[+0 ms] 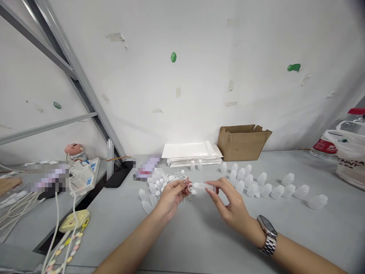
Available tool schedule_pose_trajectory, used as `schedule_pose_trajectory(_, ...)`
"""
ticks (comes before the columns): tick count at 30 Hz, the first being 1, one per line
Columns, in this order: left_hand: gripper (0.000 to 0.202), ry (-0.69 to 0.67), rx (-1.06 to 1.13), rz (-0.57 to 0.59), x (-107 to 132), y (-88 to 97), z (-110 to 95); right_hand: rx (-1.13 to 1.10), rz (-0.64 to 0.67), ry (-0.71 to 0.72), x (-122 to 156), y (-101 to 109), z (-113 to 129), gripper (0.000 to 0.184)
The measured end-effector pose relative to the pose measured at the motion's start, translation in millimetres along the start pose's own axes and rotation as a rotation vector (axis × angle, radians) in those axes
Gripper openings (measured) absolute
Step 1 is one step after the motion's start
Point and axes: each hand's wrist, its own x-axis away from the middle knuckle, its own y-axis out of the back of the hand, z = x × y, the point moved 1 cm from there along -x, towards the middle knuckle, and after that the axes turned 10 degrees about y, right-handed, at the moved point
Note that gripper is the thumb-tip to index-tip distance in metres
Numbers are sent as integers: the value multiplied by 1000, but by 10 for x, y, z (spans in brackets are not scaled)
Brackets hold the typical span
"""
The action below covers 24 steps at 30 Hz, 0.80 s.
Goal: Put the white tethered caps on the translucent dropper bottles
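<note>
My right hand (228, 203), with a metal watch on its wrist, pinches a small translucent white plastic bottle (202, 185) held sideways above the grey table (185, 236). My left hand (171, 194) is closed in a pinch at the bottle's left end, on a tiny white piece I cannot make out. Just behind my left hand lies a heap of small white caps and nozzles (164, 180). To the right stand several matching white bottles (256, 180) in loose rows.
A brown cardboard box (242, 141) and a stack of white plastic bags (191, 153) sit against the wall. White bags and a red-capped bottle (346, 146) are at the far right. A power strip (85, 176), cables and a yellow gadget (74, 220) lie left.
</note>
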Motion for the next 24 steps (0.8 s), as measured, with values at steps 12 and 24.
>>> schedule_pose_trajectory(12, 21, -58, -82, -65, 35, -24, -21, 33, -1, 39, 8, 2, 1, 17)
schedule_pose_trajectory(24, 20, -53, -55, -56, 31, -16, -18, 10, -23, 47, 5, 17, 31, 18)
